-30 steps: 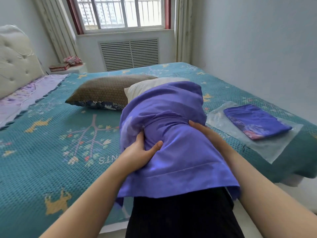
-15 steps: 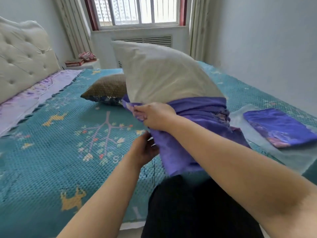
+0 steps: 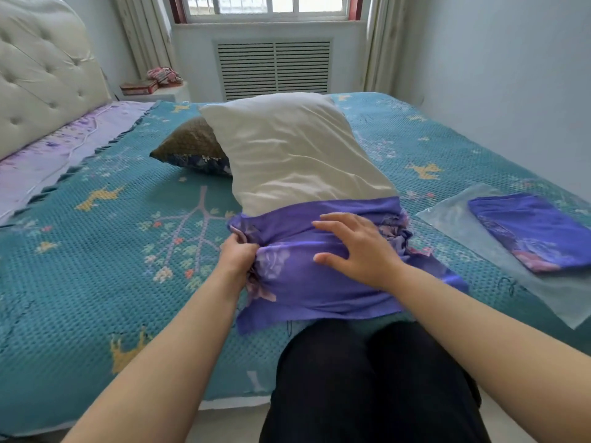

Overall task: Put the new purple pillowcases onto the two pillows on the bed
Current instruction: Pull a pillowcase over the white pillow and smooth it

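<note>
The left hand is pinching the bunched purple pillowcase while the flat right hand is pressing it; next, drawing it over the white pillow beyond them.

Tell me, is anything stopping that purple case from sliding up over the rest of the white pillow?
Nothing visible blocks it. The purple case is bunched around the white pillow's near end; the far end is bare. The left hand grips the case's edge, the right hand lies flat on it. The brown pillow lies behind, to the left.
</note>
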